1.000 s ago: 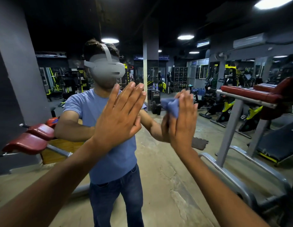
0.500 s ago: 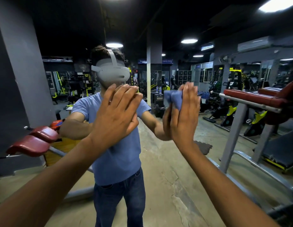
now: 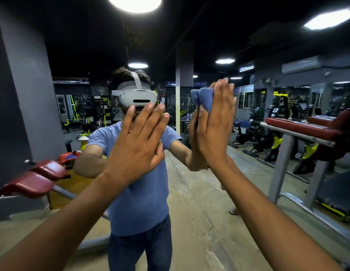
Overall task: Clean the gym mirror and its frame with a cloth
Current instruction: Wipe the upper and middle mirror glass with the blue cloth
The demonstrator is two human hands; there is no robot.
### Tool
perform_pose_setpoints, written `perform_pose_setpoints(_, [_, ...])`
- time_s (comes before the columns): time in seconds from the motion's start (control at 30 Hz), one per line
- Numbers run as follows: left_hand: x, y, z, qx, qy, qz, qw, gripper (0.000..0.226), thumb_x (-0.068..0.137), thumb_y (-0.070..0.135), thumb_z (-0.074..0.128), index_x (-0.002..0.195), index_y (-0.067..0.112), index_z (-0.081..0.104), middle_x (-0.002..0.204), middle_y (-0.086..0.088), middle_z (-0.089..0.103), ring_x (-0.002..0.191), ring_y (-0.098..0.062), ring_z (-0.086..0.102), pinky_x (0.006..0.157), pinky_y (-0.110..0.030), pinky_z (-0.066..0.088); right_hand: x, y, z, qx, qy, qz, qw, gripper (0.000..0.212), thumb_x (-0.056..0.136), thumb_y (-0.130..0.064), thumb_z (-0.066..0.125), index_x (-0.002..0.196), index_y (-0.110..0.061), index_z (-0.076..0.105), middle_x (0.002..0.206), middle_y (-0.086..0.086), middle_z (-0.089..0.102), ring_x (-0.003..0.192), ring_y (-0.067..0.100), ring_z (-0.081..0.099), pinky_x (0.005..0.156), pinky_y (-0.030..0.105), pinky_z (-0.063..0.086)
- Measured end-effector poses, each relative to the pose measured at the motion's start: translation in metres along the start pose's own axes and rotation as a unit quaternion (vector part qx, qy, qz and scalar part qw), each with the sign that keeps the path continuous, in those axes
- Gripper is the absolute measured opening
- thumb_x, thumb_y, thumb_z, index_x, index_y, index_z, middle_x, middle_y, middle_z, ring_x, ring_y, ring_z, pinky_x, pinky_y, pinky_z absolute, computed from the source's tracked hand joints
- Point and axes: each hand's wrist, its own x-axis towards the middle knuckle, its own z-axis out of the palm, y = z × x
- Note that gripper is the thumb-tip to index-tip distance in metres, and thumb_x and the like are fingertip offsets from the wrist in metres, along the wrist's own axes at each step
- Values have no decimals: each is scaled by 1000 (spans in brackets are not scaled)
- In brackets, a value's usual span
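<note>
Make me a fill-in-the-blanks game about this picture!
1. The right hand presses a ____ cloth on the mirror.
2. The left hand lies flat on the glass and holds ____.
3. The cloth is on the ____ hand's side.

Missing words: blue; nothing; right

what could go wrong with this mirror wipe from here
The left hand lies flat and bare on the mirror, so it will likely leave palm prints on glass meant to be cleaned. The right hand presses the blue cloth with straight fingers and no real grip; the bunched cloth could slip out mid-stroke. Because the cloth is wadded up, each pass probably covers only a narrow strip and may streak.
</note>
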Motion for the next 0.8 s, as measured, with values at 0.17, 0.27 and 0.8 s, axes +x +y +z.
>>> perform_pose_setpoints(0.17, [17,-7,-11,5,32,6,999,58,99,28,52,153,5,51,163,-18,45,150,-38,42,124,-61,29,-18,16,-11,-48,-107,-201,973,64,109,-28,35,164,1,21,173,18,15,162,31,9,130,57,12])
perform_pose_setpoints(0.27, [31,-17,-12,25,22,-1,999,68,104,33,48,165,6,33,174,-16,24,162,-35,22,128,-61,21,18,27,-14,-46,-48,-113,991,64,110,-31,29,166,-3,16,175,14,12,163,27,7,132,53,6])
perform_pose_setpoints(0.8, [-19,9,-4,26,-12,83,996,68,107,25,38,168,3,17,177,-16,14,163,-35,16,131,-59,19,-67,20,-15,2,-46,-52,998,61,109,-27,30,162,3,25,172,18,21,161,34,13,131,54,11])
